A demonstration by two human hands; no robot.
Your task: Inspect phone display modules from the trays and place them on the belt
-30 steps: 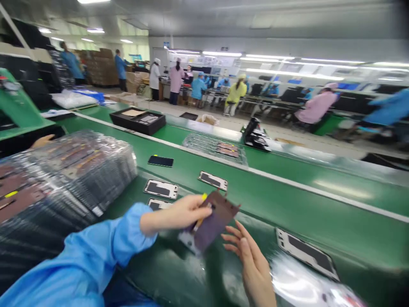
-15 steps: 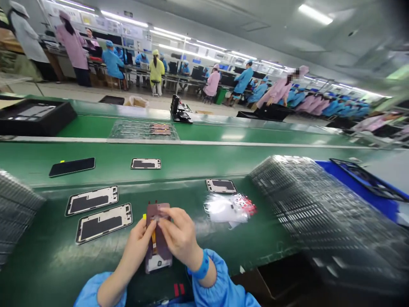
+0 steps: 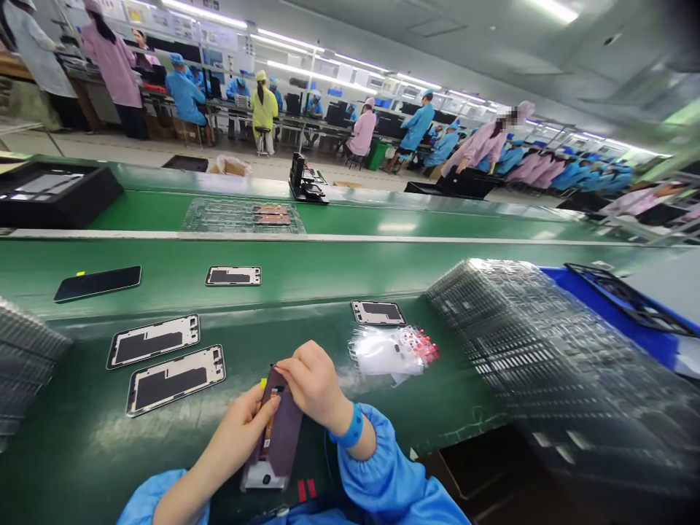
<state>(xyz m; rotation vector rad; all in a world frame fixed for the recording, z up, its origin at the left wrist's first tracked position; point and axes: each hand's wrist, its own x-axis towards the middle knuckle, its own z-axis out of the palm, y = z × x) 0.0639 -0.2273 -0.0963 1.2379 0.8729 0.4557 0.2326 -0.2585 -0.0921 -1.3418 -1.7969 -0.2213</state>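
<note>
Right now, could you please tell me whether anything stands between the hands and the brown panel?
Nothing visible does: the left hand holds the brown panel along its side, and the right hand pinches its upper end.

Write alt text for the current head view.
A person's left hand holds a brown panel by its left side while the right hand pinches at its far end, over a green bench. Pale plates lie left; stacked clear trays stand right.

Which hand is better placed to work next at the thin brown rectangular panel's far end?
Likely the right hand: its fingertips touch that end; the left hand holds the panel at its left edge.
</note>
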